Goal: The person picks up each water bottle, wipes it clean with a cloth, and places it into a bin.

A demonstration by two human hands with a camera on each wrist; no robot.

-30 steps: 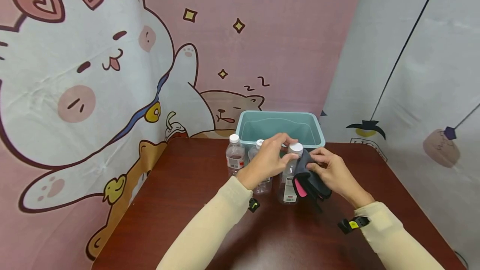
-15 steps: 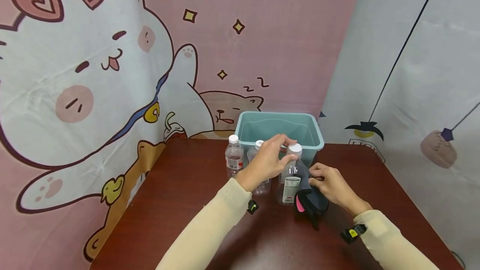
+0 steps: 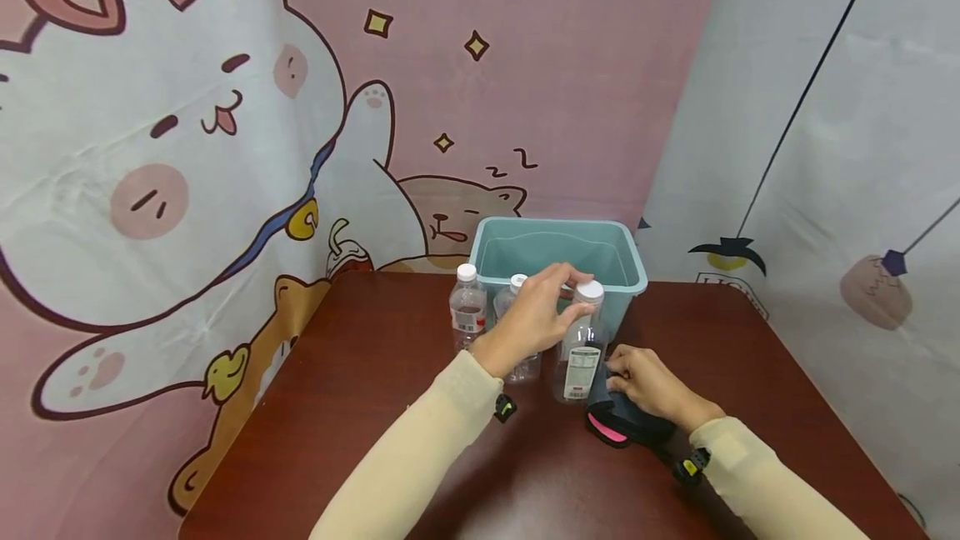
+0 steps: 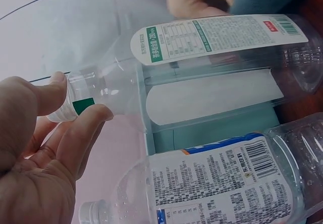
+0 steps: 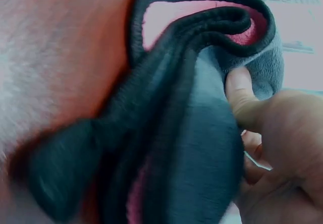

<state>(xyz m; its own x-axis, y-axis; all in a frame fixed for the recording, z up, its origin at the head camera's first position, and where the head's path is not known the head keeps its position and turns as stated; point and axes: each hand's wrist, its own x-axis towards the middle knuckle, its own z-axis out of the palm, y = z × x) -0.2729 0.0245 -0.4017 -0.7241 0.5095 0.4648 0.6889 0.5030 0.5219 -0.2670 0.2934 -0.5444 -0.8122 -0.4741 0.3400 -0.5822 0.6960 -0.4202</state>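
Observation:
My left hand (image 3: 534, 317) grips the white cap and neck of a clear plastic bottle (image 3: 581, 372). That bottle stands upright on the table, its labelled side facing me. In the left wrist view the thumb and fingers close round the cap (image 4: 65, 112). Low at the bottle's right, my right hand (image 3: 651, 386) pinches a folded grey cloth (image 3: 637, 423) with black edging and a pink underside. The right wrist view has the cloth (image 5: 202, 128) bunched in layers, with the thumb pressed on its grey face. Its lower part is blurred.
Two more clear bottles with white caps, the left one (image 3: 468, 315) and the middle one (image 3: 522, 369), stand beside the held bottle. The middle one is partly behind my left hand. A light teal bin (image 3: 637, 261) sits at the back of the brown table (image 3: 360, 407).
My right hand has moved the cloth down along the bottle's right side toward the table, uncovering more of the bottle and its label. My left hand stays at the cap.

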